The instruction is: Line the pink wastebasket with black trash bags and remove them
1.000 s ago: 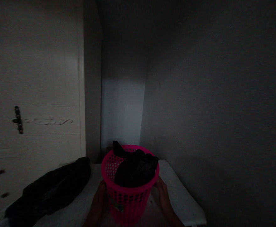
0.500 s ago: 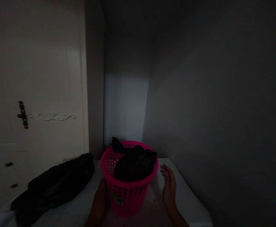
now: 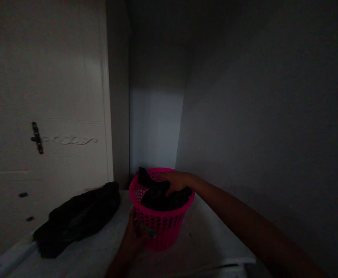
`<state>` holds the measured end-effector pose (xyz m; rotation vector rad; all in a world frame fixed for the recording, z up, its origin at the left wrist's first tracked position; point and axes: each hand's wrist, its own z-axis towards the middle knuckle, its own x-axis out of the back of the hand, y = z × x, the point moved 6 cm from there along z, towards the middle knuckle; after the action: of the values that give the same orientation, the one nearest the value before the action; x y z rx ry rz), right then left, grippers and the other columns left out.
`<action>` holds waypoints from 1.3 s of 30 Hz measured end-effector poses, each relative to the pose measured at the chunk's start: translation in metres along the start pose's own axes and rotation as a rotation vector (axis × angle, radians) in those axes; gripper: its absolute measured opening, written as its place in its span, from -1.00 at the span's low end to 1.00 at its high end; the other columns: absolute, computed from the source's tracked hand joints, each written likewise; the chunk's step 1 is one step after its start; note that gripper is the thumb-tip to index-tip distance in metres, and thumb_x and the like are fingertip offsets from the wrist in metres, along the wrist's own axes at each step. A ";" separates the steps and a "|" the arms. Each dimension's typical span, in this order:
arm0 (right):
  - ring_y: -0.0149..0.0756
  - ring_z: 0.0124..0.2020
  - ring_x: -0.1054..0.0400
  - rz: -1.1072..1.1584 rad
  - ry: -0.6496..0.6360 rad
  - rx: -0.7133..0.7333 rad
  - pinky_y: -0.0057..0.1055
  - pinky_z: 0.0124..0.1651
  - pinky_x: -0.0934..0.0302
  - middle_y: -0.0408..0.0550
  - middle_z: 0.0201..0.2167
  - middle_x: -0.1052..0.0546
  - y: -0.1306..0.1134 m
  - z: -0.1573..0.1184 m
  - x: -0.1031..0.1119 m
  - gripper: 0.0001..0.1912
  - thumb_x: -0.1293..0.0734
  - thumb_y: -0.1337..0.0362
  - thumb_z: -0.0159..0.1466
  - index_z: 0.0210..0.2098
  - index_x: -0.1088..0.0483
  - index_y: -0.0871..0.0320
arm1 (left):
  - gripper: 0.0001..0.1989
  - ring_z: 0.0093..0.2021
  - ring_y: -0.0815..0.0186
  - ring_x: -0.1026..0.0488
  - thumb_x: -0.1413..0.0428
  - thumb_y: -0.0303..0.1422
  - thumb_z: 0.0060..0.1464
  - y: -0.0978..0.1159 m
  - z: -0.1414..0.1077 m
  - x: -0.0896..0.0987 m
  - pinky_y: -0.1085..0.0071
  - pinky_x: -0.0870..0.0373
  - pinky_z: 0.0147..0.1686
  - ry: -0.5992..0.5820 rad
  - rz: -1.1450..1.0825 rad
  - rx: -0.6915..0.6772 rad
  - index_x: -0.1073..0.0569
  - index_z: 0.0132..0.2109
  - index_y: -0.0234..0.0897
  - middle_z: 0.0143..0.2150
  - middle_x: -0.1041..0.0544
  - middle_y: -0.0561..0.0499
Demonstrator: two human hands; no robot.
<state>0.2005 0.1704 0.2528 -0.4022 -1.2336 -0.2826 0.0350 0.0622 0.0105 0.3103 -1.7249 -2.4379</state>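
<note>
A pink plastic basket (image 3: 165, 235) with a perforated upper wall stands upright on a white surface, and a bunched black plastic bag (image 3: 154, 199) sits inside it. My left hand (image 3: 134, 235) grips the basket's left side, thumb across the front near a small label. Over the rim from the right reaches my right hand (image 3: 179, 181), its fingers and thumb closing on the bag's top; the fingertips are partly hidden. What the bag holds cannot be seen.
Another black plastic bag (image 3: 82, 216) lies spread on the white surface (image 3: 203, 235) to the left. A white wardrobe (image 3: 73, 85) with a dark handle stands behind it. A grey wall (image 3: 258, 116) runs along the right. The room is dim.
My right hand has moved from beside the basket, where it was open, into the basket onto the bag. My left hand has shifted further round the basket's front side.
</note>
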 end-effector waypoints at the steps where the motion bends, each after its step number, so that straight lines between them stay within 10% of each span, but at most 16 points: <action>1: -0.12 -0.13 -0.57 -0.030 -0.037 0.019 -0.36 -0.12 -0.39 0.00 -0.05 -0.69 0.000 0.001 -0.003 -0.29 -0.68 0.30 -0.10 0.06 -0.57 0.14 | 0.29 0.35 -0.24 -0.38 -0.49 0.09 -0.31 -0.002 0.000 0.001 -0.08 -0.45 0.26 0.004 -0.006 -0.001 -0.08 0.50 -0.07 0.41 -0.36 -0.29; 4: -0.11 -0.05 -0.53 -0.078 -0.019 0.029 -0.27 0.00 -0.36 0.05 -0.03 -0.66 0.000 0.000 0.017 -0.53 -0.42 0.47 0.16 0.07 -0.54 0.14 | 0.31 0.33 -0.22 -0.40 -0.48 0.12 -0.33 -0.004 0.002 0.001 -0.10 -0.43 0.28 0.003 -0.032 -0.039 -0.07 0.50 -0.05 0.41 -0.35 -0.29; 8: -0.13 0.08 -0.45 -0.023 0.395 0.006 -0.16 0.19 -0.29 0.04 0.03 -0.58 0.017 -0.024 0.096 -0.43 -0.26 0.53 0.13 0.11 -0.48 0.10 | 0.28 0.37 -0.19 -0.36 -0.49 0.10 -0.30 -0.002 0.004 0.000 -0.10 -0.37 0.33 -0.023 -0.047 -0.066 -0.06 0.49 -0.05 0.45 -0.29 -0.28; 12: -0.03 0.11 -0.38 -0.134 0.859 -0.167 -0.01 0.26 -0.24 0.09 0.05 -0.53 0.055 -0.089 0.165 -0.44 -0.26 0.42 0.14 0.14 -0.40 0.10 | 0.30 0.36 -0.19 -0.38 -0.50 0.07 -0.32 0.000 0.003 -0.002 -0.10 -0.38 0.33 -0.028 -0.068 -0.061 -0.06 0.49 -0.07 0.45 -0.29 -0.30; 15: 0.04 0.11 -0.32 -0.296 1.141 -0.333 0.03 0.23 -0.25 0.16 0.04 -0.46 0.069 -0.150 0.177 -0.47 -0.25 0.33 0.19 0.17 -0.35 0.11 | 0.29 0.34 -0.20 -0.39 -0.48 0.12 -0.31 0.000 0.004 -0.005 -0.09 -0.41 0.29 -0.026 -0.058 -0.042 -0.06 0.49 -0.08 0.45 -0.29 -0.31; 24: 0.06 0.04 -0.31 -0.269 0.977 -0.629 0.04 0.18 -0.27 0.15 -0.04 -0.43 0.112 -0.241 0.070 -0.34 -0.23 0.29 0.03 0.14 -0.41 0.15 | -0.35 0.29 -0.09 -0.43 0.01 0.08 0.24 0.037 0.009 0.054 -0.02 -0.43 0.24 0.453 0.341 -0.112 -0.35 0.29 -0.25 0.33 -0.42 -0.29; 31: 0.10 -0.03 -0.37 -0.116 0.914 -0.822 0.04 0.10 -0.32 0.15 -0.11 -0.45 0.151 -0.310 -0.043 -0.39 -0.21 0.19 0.05 0.09 -0.44 0.14 | -0.47 0.30 -0.23 -0.37 -0.02 -0.12 0.24 0.105 -0.004 0.107 -0.23 -0.24 0.29 0.355 1.294 -0.292 -0.50 0.27 -0.17 0.39 -0.41 -0.27; 34: 0.12 0.01 -0.38 -0.071 0.931 -0.844 0.04 0.15 -0.32 0.13 -0.08 -0.45 0.150 -0.325 -0.080 -0.38 -0.20 0.21 0.04 0.11 -0.41 0.13 | -0.33 0.39 -0.31 -0.27 -0.05 -0.12 0.23 0.106 -0.007 0.127 -0.30 -0.18 0.28 0.347 1.544 -0.143 -0.34 0.43 -0.20 0.50 -0.23 -0.34; 39: 0.16 0.01 -0.45 0.049 0.905 -0.860 0.13 0.16 -0.35 0.14 -0.06 -0.48 0.155 -0.335 -0.109 -0.47 -0.21 0.16 0.10 0.06 -0.42 0.06 | -0.40 0.04 -0.24 -0.61 0.03 -0.28 0.21 0.091 0.012 0.160 -0.11 -0.48 0.02 0.117 1.446 0.298 -0.46 0.32 -0.42 0.08 -0.63 -0.44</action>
<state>0.5173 0.1598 0.0345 -0.9105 -0.1581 -0.8503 -0.1239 0.0059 0.0863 -0.5767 -1.3833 -1.0858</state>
